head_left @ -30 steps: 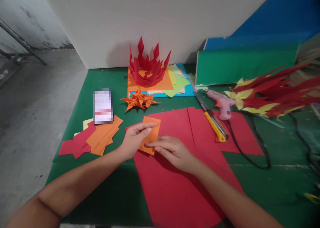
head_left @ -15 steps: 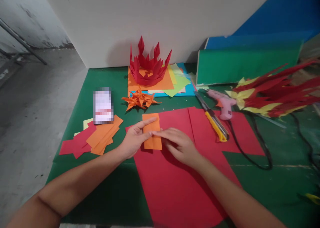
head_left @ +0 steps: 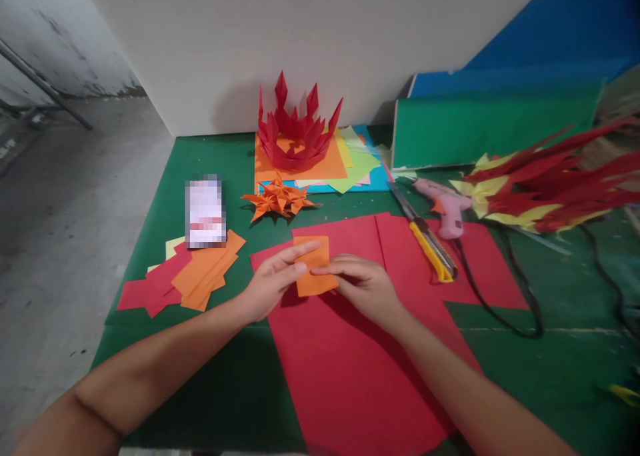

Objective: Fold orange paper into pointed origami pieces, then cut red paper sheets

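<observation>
Left hand [head_left: 273, 279] and right hand [head_left: 367, 288] both pinch the orange paper [head_left: 315, 285] directly between them, one per side, long axis running roughly forward, neither hand clearly nearer, red sheet [head_left: 357, 376] below.

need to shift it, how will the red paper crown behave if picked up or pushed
The red paper crown is likely light, being folded paper. Its thin points stand unsupported, suggesting some stiffness, but they could bend if squeezed. Pushed, it may drag the orange sheet beneath.
</observation>
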`<state>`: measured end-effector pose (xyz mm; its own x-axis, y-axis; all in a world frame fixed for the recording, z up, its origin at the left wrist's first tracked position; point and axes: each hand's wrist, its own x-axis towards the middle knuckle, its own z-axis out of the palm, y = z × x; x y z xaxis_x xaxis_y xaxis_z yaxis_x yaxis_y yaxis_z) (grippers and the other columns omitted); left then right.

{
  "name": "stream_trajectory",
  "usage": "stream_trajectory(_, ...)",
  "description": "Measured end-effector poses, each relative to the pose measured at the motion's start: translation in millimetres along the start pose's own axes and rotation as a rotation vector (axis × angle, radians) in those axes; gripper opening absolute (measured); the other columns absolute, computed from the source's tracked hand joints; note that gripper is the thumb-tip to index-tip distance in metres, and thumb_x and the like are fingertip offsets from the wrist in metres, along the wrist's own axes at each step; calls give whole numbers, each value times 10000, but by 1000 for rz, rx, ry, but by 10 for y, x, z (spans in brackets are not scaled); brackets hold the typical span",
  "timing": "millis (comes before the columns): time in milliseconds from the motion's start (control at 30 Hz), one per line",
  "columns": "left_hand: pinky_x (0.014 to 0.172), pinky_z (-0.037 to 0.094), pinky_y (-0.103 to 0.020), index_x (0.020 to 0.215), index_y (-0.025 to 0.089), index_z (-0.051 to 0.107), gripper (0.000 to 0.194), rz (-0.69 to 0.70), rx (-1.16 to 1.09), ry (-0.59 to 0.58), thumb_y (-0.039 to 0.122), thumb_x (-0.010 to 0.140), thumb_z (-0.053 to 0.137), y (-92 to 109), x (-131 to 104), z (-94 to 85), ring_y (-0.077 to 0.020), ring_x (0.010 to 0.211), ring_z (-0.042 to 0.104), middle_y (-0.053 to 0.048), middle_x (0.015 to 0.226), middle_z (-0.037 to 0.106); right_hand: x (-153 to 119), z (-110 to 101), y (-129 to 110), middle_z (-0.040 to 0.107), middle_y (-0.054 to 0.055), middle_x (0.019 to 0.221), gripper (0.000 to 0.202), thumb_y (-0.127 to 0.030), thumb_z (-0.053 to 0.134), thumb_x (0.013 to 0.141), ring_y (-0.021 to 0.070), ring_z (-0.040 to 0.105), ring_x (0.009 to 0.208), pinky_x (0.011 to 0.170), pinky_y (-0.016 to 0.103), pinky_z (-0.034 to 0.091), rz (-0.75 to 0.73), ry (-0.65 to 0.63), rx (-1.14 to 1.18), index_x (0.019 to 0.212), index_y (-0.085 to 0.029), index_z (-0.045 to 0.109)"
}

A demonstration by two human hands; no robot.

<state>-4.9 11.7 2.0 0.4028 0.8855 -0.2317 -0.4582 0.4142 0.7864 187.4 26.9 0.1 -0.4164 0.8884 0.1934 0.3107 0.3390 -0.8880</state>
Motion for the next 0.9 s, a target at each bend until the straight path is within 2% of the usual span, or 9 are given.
stream_trajectory(133,1094,332,-430,1153,220,674,465,121,100,-10,510,790,651,-38,-3,-32,-294,1272,486,-98,1291,612,9,22,-19,718,37,786,153,-363,638,823,164,665,738,689,300,536,66,23,109,783,-249,732)
stream_trajectory(233,1023,429,-397,1159,235,666,508,213,238,-43,510,733,707,-67,-16,-33,-278,1195,557,-106,1278,616,2,50,-36,716,34,785,141,-353,667,799,166,662,729,690,305,532,96,50,155,734,-234,708)
stream_trajectory(333,983,471,-382,1084,244,700,414,320,473,51,387,701,765,-73,-25,-8,-252,1111,613,-92,1183,671,-4,72,-62,706,30,750,190,-339,674,786,163,650,700,684,304,524,139,57,187,644,-214,657)
stream_trajectory(400,969,483,-385,991,241,735,263,373,625,150,312,738,733,-66,-25,10,-236,1047,646,-78,1086,715,-5,80,-77,684,20,695,243,-337,671,783,152,628,649,654,293,515,169,52,201,588,-205,612)
stream_trajectory(467,942,503,-383,912,245,755,157,395,699,195,270,771,691,-53,-24,24,-227,991,670,-62,1009,742,-4,85,-86,666,10,662,269,-338,668,781,142,608,620,631,282,503,185,54,205,566,-201,582)
stream_trajectory(633,881,542,-361,869,249,767,125,378,673,212,255,783,676,-24,-30,47,-218,929,695,-47,963,756,-2,99,-93,650,2,648,257,-340,671,768,134,588,609,616,270,482,201,59,190,576,-199,576)
stream_trajectory(900,820,569,-331,836,237,769,111,351,564,238,289,763,703,-47,-29,68,-200,850,708,-50,914,761,-19,158,-60,618,-12,644,239,-361,730,713,109,571,581,585,250,483,277,122,367,646,-196,572)
